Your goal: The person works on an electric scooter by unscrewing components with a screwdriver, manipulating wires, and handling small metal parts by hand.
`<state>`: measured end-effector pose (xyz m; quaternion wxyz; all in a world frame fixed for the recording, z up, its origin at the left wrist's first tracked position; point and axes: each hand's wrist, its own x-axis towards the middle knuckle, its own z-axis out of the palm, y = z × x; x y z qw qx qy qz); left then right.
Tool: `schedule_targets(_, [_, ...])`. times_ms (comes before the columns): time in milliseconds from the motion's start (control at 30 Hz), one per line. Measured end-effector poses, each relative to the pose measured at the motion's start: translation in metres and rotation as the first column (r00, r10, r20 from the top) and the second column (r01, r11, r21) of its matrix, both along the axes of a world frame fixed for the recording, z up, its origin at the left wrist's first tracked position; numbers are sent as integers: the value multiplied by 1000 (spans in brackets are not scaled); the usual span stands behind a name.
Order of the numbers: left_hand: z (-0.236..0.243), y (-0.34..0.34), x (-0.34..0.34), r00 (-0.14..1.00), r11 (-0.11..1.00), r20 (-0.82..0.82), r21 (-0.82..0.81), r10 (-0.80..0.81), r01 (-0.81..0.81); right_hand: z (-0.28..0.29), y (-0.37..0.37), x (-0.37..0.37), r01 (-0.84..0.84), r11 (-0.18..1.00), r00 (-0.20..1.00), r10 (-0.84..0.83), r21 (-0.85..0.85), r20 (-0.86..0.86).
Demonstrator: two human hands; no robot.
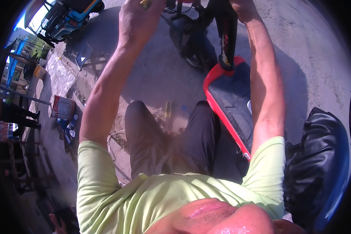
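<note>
My left hand (139, 19) is raised at the top edge, its fingers closed. A small yellowish piece (145, 4) shows at it; most of that piece is out of view. My right hand (243, 9) reaches to the top edge beside the black front column (226, 31) of a scooter, its fingers cut off by the frame. The scooter's red-edged footboard (234, 105) with a dark textured mat lies under my right forearm. Its black front wheel (199, 54) stands on the ground between my arms.
A glossy black padded cover (319, 152) bulges at my right. Leftward stand a whitish-red bucket (62, 107), a small folding frame (87, 57), an orange bucket (39, 72) and a blue vehicle (68, 23). A person's dark-clad legs (21, 113) and another hand (57, 224) show at far left.
</note>
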<state>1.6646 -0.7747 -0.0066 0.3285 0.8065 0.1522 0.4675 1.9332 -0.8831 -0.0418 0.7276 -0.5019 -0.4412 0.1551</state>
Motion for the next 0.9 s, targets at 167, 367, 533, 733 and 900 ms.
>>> schedule_targets(167, [-3,-22,7,979,961,180,239,99,-142,3,0,-5,-14,1000,1000,14,12,-20])
schedule_targets(367, [3,-20,8,952,948,300,-277,-69,156,9,-5,-12,30,999,999,-31,-46,-13])
schedule_targets(533, [3,-9,-1,991,957,103,-266,-86,111,8,2,-12,31,999,997,-34,-42,-66])
schedule_targets(733, [-7,-5,-1,997,975,46,211,67,-75,7,-2,-8,39,998,997,-42,-47,-64])
schedule_targets(900, [0,5,-4,949,960,248,-150,-196,238,6,7,-11,59,998,997,-58,-17,52])
